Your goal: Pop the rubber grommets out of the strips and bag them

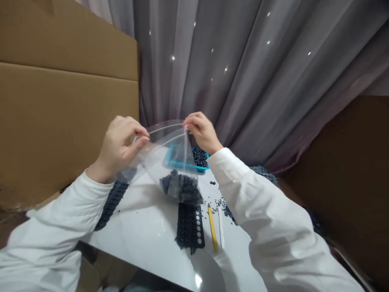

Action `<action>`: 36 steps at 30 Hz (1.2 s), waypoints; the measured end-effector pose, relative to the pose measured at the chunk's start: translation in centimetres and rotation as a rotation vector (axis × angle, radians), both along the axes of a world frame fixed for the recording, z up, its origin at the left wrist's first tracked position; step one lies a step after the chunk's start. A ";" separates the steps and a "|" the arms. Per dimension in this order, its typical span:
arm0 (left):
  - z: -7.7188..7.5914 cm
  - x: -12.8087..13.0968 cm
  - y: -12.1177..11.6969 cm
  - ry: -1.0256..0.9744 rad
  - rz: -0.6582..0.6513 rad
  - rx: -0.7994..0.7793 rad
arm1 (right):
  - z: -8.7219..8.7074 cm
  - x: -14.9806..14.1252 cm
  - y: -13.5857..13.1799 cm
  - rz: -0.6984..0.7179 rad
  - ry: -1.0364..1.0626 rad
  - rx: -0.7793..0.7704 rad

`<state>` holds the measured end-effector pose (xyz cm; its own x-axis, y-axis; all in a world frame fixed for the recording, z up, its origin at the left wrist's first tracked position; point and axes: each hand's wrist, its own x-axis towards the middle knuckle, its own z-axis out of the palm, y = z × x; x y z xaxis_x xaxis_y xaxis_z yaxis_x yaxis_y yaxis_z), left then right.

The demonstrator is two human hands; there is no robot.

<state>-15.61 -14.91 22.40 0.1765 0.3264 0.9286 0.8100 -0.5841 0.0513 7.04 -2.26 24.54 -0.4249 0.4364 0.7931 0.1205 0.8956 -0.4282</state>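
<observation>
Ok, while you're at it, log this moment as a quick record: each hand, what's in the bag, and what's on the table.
left hand: pinching one top edge of a clear plastic zip bag
right hand: pinching the bag's other top edge
bag contents: small dark grey pieces, clumped low in the bag
surface: glossy white tabletop
on surface: dark grey holed strip, yellow pencil, turquoise plastic tray behind the bag, loose dark bits

Loose white long sleeves, apparently padded, end at bare hands.
</observation>
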 end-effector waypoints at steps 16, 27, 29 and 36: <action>-17.1 -0.8 8.0 -0.796 -0.374 -0.875 | -1.1 -5.1 0.0 0.319 0.374 -0.526; -20.0 0.3 7.6 -1.035 -0.103 -0.638 | -17.8 -0.3 -1.8 -0.148 0.353 -0.788; -18.9 0.8 7.1 -1.030 -0.060 -0.587 | -19.1 -1.1 -2.3 -0.134 0.259 -0.784; -16.8 2.8 3.5 -1.005 0.118 -0.423 | -17.6 -3.3 -3.7 -0.121 0.369 -0.767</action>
